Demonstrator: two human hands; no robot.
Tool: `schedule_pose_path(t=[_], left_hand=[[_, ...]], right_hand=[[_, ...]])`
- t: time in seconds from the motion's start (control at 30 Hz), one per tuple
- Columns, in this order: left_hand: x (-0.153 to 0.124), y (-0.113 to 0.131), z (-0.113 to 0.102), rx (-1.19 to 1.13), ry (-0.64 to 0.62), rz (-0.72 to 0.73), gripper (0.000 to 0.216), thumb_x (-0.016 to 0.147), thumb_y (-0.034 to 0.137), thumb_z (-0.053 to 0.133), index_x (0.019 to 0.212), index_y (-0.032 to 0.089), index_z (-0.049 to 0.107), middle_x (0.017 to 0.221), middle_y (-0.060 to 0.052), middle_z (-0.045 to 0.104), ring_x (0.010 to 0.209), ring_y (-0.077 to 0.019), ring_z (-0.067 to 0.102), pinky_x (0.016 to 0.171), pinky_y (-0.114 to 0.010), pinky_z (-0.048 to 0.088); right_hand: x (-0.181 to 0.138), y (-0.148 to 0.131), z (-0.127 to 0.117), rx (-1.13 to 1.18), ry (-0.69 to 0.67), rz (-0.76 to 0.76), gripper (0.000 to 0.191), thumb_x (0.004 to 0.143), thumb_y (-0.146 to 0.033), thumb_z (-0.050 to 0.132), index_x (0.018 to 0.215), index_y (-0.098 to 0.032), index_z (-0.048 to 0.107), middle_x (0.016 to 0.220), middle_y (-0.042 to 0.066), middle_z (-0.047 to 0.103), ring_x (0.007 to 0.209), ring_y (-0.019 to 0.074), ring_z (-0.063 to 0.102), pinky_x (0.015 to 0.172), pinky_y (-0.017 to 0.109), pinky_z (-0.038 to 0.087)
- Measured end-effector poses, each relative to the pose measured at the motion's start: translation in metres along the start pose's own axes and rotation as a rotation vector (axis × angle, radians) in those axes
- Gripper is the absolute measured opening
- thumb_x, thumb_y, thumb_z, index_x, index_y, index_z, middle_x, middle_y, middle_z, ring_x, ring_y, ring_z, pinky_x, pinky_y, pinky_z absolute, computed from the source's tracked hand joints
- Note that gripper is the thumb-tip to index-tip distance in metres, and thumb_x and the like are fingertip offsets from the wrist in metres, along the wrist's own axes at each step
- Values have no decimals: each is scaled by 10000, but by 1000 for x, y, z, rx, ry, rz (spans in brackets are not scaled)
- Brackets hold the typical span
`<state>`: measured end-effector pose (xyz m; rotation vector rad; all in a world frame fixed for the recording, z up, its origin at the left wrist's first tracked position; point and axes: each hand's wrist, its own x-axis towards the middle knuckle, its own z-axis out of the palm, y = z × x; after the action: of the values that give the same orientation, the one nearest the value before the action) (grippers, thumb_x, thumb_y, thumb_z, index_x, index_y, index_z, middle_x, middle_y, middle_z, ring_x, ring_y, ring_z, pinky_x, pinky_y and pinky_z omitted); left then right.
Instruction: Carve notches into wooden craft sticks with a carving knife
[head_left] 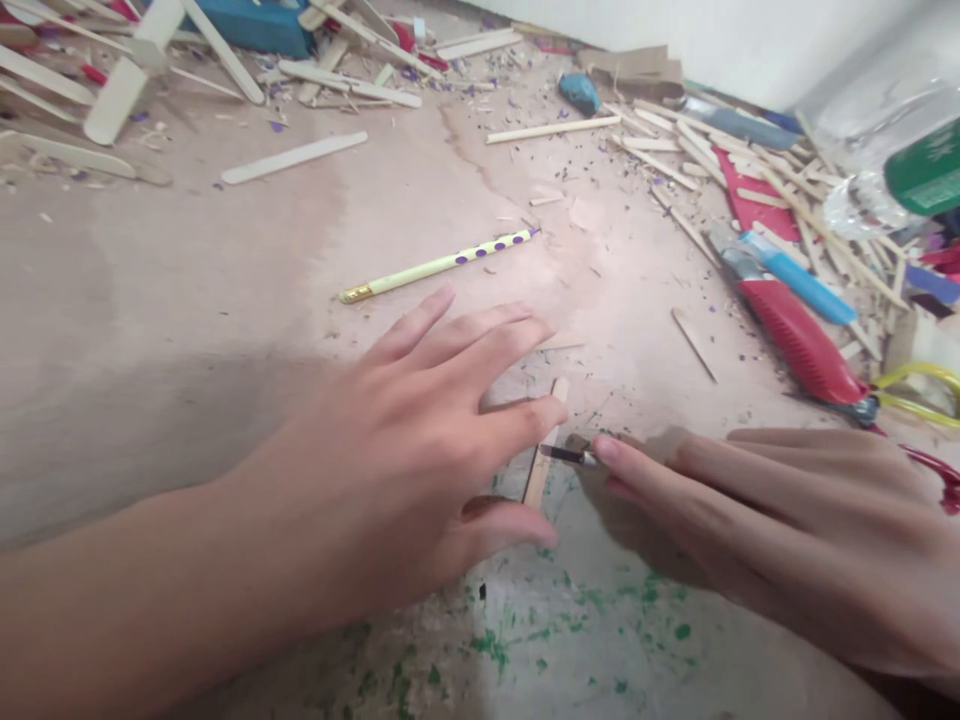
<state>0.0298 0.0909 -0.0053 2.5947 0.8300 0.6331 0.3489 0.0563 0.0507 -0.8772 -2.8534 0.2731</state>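
Observation:
My left hand [420, 440] lies flat on the work surface, its index finger and thumb pressing down a short wooden craft stick [541, 462]. My right hand [780, 530] comes in from the right and grips a small cutter whose dark blade [566, 455] touches the stick's right edge. Most of the cutter is hidden under my fingers. A pale yellow pencil with purple dots [439, 265] lies just beyond my left fingertips.
A red-handled cutter [795, 340] and a blue-handled tool [799, 280] lie at the right among several scattered sticks and shavings. More sticks [292, 157] and a blue box [251, 25] sit at the back left. Green paint specks [495, 640] mark the near surface.

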Motion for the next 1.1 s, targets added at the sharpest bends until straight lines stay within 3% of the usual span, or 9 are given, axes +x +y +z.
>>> schedule_pose_path(t=[0.17,0.4,0.57,0.73,0.87,0.97,1.1], left_hand=[[-1,-1,-1,4,-7,2,536,1110,607,891,1485,233,808,1814,-209,662,1716,-425,637,1531,-721,405],[1,-1,-2,16,5,9,546,1090,595,923,1473,223,804,1789,-211,678,1657,-438,685,1513,-734,429],[0,-1,-1,12,-4,-2,554,1105,649,882,1480,248,804,1796,-182,674,1659,-426,687,1527,-697,425],[0,-1,-1,20,-2,-10,528,1127,621,859,1480,232,802,1806,-199,672,1689,-432,668,1517,-703,440],[3,-1,-2,41,3,-2,540,1113,649,868,1451,233,804,1802,-215,683,1683,-432,682,1507,-704,461],[3,-1,-3,59,-15,5,541,1084,649,903,1408,226,810,1770,-235,708,1637,-456,720,1467,-730,511],[0,-2,-1,30,17,4,546,1104,630,884,1472,244,770,1817,-200,665,1681,-440,677,1511,-707,456]], right_hand=[[5,-1,10,131,124,112,218,1278,-193,625,1462,-182,741,804,-38,747,568,112,650,515,309,486],[9,4,6,205,101,140,232,1295,-229,595,1466,-205,749,1057,37,920,712,135,820,608,278,611],[5,5,3,51,98,61,213,1287,-186,596,1425,-183,759,912,1,869,612,120,726,538,312,517],[1,2,10,-29,86,-6,337,1213,-86,697,1550,-103,699,884,-11,813,621,109,613,578,302,500],[6,1,16,41,150,74,212,1264,-171,658,1452,-170,755,805,-44,771,559,93,622,546,272,508],[8,0,10,104,140,128,229,1298,-230,606,1463,-205,763,883,-19,840,607,97,731,585,248,578],[5,2,-3,93,107,170,251,1290,-258,628,1502,-227,759,1028,31,930,726,141,838,609,270,628]])
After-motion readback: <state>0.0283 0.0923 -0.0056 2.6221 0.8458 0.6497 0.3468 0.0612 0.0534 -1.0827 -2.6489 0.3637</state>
